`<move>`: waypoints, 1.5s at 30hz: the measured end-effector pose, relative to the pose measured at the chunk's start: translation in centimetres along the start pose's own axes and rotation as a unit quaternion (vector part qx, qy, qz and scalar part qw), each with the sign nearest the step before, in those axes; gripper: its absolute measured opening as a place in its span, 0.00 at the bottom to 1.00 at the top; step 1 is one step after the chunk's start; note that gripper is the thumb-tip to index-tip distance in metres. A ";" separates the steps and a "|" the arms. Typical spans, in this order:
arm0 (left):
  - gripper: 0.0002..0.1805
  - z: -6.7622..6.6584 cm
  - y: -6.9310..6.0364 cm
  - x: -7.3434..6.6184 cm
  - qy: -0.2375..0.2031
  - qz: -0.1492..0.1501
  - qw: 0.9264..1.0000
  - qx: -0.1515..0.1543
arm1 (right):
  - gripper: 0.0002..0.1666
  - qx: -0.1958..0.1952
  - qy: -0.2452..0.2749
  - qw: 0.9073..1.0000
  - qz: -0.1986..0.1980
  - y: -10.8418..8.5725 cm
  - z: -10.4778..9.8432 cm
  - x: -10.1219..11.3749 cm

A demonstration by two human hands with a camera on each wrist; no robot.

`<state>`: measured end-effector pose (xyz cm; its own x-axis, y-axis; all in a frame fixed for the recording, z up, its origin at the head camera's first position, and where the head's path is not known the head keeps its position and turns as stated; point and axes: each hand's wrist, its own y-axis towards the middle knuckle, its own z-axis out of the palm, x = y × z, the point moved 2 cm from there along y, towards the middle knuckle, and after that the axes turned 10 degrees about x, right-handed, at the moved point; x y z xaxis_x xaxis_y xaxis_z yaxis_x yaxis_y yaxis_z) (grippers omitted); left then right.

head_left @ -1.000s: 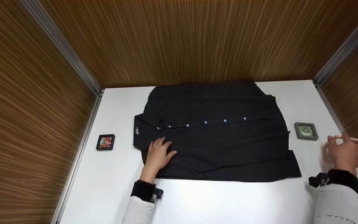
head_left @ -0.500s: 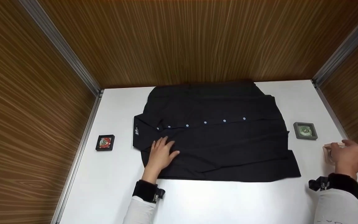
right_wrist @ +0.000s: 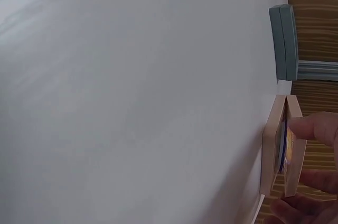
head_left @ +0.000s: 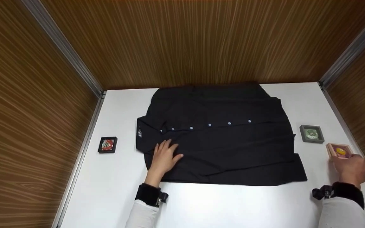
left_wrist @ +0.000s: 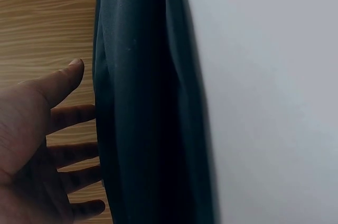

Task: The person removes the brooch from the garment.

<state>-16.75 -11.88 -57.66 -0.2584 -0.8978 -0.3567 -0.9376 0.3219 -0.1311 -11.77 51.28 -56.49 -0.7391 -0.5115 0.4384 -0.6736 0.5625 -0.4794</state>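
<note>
A black button-up shirt (head_left: pixel 233 145) lies spread on the white table, its collar to the left and a row of pale buttons along the middle. My left hand (head_left: pixel 164 159) is over the shirt's front below the collar, fingers spread; I cannot tell how firmly it touches. In the left wrist view its fingers (left_wrist: pixel 76 152) point at the dark cloth. At the far right my right hand (head_left: pixel 351 169) holds a small light-wood picture frame (head_left: pixel 339 150) with a yellow figure inside. The right wrist view has the thumb on the wooden frame (right_wrist: pixel 270 147) and other fingers beneath.
A grey-green frame (head_left: pixel 311 133) lies between the shirt and the held one. Left of the collar is a black frame (head_left: pixel 107 145) with a red picture. Wood-grain panels (head_left: pixel 182 41) wall in the table at the back and both sides.
My right hand has turned and lowered the wooden frame, so its yellow picture now faces up. The left hand has slid slightly right over the shirt, which looks unmoved.
</note>
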 end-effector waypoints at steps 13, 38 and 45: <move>0.29 -0.1 0.0 -0.1 -0.004 -0.010 1.000 0.011 | 0.50 0.015 -0.006 1.000 0.008 0.1 0.2 -0.3; 0.29 0.0 -0.2 0.1 -0.001 -0.015 1.000 0.002 | 0.49 0.002 -0.010 1.000 0.000 -0.1 0.3 -0.4; 0.31 -0.4 0.0 0.4 0.002 -0.019 1.000 -0.008 | 0.57 0.036 -0.005 0.999 -0.011 -0.3 0.4 -0.1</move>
<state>-16.92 -12.31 -57.46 -0.2229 -0.9110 -0.3470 -0.9504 0.2823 -0.1305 -11.49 50.88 -56.62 -0.7240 -0.5303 0.4411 -0.6875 0.5029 -0.5238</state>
